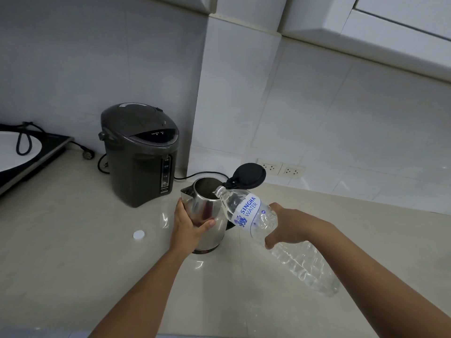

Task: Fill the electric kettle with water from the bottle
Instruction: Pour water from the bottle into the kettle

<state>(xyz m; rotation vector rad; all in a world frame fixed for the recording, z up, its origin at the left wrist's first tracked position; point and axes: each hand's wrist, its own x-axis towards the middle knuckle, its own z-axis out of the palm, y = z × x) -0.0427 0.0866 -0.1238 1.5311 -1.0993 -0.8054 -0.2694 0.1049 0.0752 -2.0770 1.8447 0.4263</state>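
A steel electric kettle (210, 203) stands on the pale counter, its black lid (249, 175) flipped up at the back. My left hand (188, 224) wraps around the kettle's body from the left. My right hand (290, 226) holds a clear plastic water bottle (246, 212) with a white and blue label, tilted down to the left. The uncapped bottle mouth sits over the kettle's open rim. Water is inside the bottle; the stream into the kettle is too faint to make out.
A white bottle cap (138, 234) lies on the counter left of the kettle. A dark grey thermo pot (141, 154) stands behind, with black cords beside it. An induction cooker with a white plate (22, 152) sits far left. Wall sockets (280, 168) are behind the kettle.
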